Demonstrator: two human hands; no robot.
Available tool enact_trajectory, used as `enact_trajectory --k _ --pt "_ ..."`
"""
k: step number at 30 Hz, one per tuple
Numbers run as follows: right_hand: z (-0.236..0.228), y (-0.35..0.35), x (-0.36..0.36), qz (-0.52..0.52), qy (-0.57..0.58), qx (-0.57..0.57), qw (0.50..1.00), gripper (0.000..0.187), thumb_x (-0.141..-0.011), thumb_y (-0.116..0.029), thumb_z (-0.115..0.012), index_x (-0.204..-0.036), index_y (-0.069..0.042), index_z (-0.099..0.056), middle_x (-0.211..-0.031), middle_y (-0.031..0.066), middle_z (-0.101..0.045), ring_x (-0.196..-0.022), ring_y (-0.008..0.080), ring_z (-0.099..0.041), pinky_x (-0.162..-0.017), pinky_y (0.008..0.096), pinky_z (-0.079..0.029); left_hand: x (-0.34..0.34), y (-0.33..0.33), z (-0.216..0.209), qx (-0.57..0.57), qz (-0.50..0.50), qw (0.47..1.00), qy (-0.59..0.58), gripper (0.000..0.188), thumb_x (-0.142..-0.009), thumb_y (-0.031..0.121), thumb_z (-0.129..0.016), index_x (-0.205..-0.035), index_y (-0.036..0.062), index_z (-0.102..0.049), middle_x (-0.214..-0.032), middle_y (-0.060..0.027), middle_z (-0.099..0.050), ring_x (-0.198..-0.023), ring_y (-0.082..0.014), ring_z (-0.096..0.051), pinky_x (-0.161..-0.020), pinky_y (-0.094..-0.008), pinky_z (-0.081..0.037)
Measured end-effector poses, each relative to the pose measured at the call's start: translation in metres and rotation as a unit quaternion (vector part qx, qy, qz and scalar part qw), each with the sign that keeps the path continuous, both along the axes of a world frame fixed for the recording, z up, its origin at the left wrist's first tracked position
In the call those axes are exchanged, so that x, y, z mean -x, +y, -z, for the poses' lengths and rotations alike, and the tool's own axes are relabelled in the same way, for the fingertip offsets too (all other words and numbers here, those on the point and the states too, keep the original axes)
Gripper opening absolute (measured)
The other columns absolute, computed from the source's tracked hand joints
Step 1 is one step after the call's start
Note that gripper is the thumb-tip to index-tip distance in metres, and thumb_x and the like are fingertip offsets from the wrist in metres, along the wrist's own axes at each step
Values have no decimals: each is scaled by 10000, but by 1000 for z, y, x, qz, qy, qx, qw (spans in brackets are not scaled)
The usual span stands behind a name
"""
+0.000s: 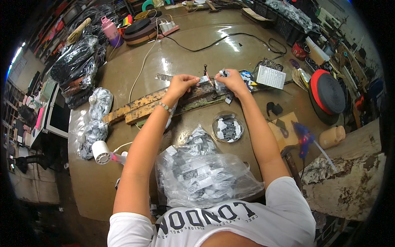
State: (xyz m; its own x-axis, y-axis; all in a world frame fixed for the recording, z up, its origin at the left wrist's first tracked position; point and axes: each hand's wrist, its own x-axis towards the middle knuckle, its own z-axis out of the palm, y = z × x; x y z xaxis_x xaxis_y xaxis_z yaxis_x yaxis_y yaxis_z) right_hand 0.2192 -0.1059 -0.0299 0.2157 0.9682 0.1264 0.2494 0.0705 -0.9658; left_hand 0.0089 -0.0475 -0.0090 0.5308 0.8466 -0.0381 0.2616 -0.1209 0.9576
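Fingertips pinched, my left hand point(186, 85) holds one end of a small white strip point(203, 79) over worn wooden bars point(144, 108). Just to its right, my right hand point(233, 83) is closed round small grey-and-white pieces point(222, 82), partly hidden by the fingers. Between the hands, an upright dark metal pin point(205, 68) and a thin reddish piece rise from the bars. Nearer to me stands a round clear tub point(227, 127) of black and white strips. In front of my chest lies a clear plastic bag point(205, 177) packed with grey-and-white pieces.
A white hair dryer point(101, 152) lies left of the bag. To the right are a blue glue gun point(303, 138), a roll of dark strap point(327, 96) and a white gridded block point(271, 77). A black cable point(222, 40) crosses the far table; a pink bottle point(111, 31) stands far left.
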Motion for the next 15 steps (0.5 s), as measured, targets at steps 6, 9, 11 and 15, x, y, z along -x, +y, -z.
enact_trajectory --k 6,9,11,15 --pt "-36 -10 3 10 44 26 999 233 -757 -222 -709 -816 -11 -630 -707 -4 -605 -605 51 -512 -542 212 -403 -6 0 -17 -18 16 999 -45 312 -784 287 -684 -929 11 -673 -726 -2 -647 -530 -43 -450 -488 -184 -364" --pt "-41 -13 16 -46 99 3 994 269 -754 -266 -720 -829 -23 -633 -718 -11 -595 -589 46 -495 -521 196 -380 -16 -1 -23 -21 30 997 -66 311 -784 290 -684 -927 15 -675 -723 7 -643 -525 -35 -438 -481 -178 -350" --pt "-39 -14 14 -69 120 -1 990 258 -745 -267 -726 -834 -46 -628 -715 -17 -588 -565 41 -482 -482 188 -351 -14 -2 -24 -19 34 998 -47 305 -784 287 -684 -923 16 -678 -721 14 -640 -519 -27 -425 -474 -174 -335" --pt "-28 -14 -12 4 143 55 988 230 -742 -268 -725 -779 -79 -599 -652 -51 -536 -515 22 -435 -426 182 -297 10 -1 -23 4 18 1000 21 295 -785 279 -681 -916 14 -681 -719 20 -637 -509 -17 -403 -462 -171 -307"
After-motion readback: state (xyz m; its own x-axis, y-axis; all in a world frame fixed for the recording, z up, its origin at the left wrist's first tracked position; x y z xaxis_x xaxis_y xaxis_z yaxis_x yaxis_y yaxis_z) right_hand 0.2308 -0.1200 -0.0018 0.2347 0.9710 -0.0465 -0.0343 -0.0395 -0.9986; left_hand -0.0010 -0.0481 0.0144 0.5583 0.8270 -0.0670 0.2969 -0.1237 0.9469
